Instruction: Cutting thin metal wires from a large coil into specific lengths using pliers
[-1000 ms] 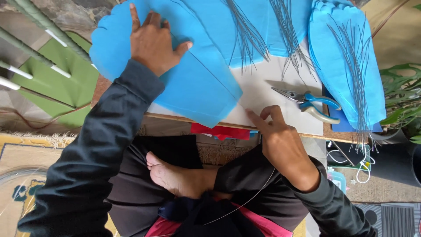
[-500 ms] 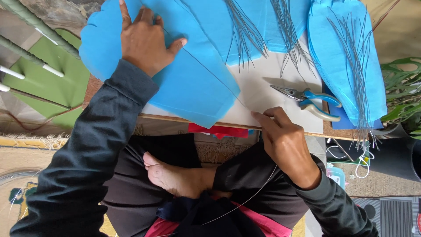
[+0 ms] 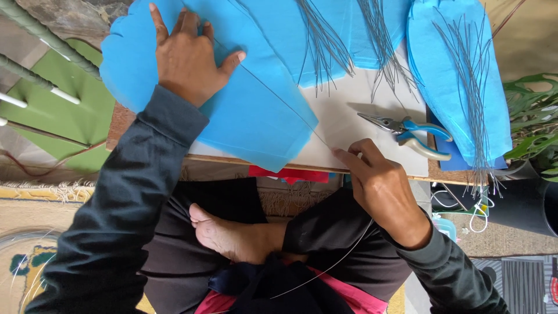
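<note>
My left hand (image 3: 189, 58) lies flat, fingers spread, on a large blue petal-shaped sheet (image 3: 256, 122) on a low white board (image 3: 360, 116). A thin grey wire (image 3: 279, 99) runs diagonally over the sheet from near my left hand to my right hand (image 3: 378, 186), which pinches it at the board's front edge; the wire trails on over my lap. Blue-handled pliers (image 3: 410, 131) lie on the board just beyond my right hand.
Bundles of cut grey wires (image 3: 325, 43) lie across more blue sheets at the back, and another blue sheet (image 3: 459, 75) with wires lies at right. A green sheet (image 3: 58, 116) and green stems lie left. A potted plant (image 3: 535, 128) stands right. My bare foot (image 3: 232, 235) rests below the board.
My right hand has slid the wire a little along the sheet's edge while the left hand stays pressed on the blue sheet; the view has shifted slightly.
</note>
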